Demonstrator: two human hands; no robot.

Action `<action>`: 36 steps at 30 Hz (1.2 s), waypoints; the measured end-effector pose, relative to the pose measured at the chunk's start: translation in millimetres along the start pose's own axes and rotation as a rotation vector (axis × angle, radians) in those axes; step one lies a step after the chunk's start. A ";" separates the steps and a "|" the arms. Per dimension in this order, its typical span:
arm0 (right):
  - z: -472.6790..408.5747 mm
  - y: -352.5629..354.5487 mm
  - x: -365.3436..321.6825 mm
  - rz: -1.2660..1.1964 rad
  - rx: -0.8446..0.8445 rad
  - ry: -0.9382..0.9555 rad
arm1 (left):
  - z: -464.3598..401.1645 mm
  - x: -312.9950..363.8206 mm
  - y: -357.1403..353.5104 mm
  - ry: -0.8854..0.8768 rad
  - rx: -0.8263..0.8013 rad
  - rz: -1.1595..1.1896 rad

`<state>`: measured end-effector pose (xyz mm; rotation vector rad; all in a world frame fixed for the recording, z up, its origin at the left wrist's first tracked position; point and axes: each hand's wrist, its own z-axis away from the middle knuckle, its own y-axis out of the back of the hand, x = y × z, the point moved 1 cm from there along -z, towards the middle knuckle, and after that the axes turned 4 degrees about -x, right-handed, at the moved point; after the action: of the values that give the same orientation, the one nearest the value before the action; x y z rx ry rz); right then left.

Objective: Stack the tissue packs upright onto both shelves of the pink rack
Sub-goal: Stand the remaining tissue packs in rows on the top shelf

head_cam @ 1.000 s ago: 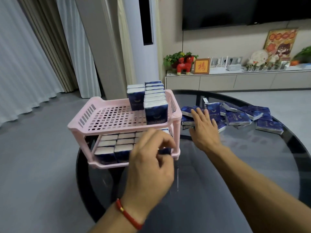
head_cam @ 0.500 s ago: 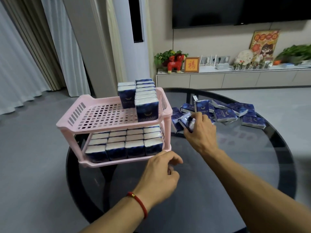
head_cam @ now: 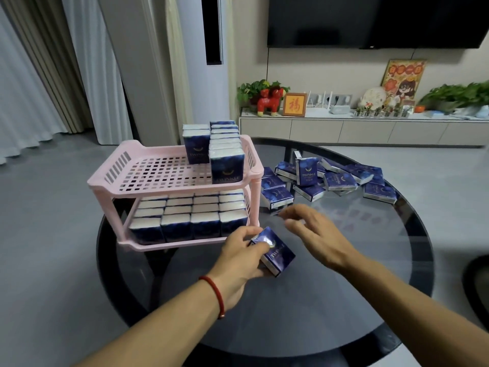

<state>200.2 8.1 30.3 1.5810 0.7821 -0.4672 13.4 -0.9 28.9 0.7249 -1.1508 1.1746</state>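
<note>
The pink two-shelf rack (head_cam: 111,178) stands on the left of the round glass table (head_cam: 344,300). Its lower shelf is filled with upright dark-blue tissue packs (head_cam: 190,215). On the upper shelf, upright packs (head_cam: 225,154) fill only the right end. My left hand (head_cam: 238,258) grips one blue tissue pack (head_cam: 276,254) just in front of the rack's right corner. My right hand (head_cam: 312,234) hovers beside it with spread fingers and holds nothing. A loose pile of packs (head_cam: 330,178) lies on the table behind my right hand.
A dark round object (head_cam: 479,282) shows at the right edge by the table. Behind the table stands a low white cabinet (head_cam: 370,131) with plants, a red figurine and frames, under a wall TV. Curtains and a tall white unit are at the back left.
My right hand took a pack from the pile and brought it to the front. My left hand now grips that pack and the right hand has let go.
</note>
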 end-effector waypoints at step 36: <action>40.9 -16.9 -49.5 0.264 -0.169 0.022 | 17.0 6.3 40.8 -0.345 -0.012 -0.525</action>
<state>159.7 -42.2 45.8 1.5059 0.6013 -0.1869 -30.8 -3.0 35.1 1.1686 -1.1489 0.6131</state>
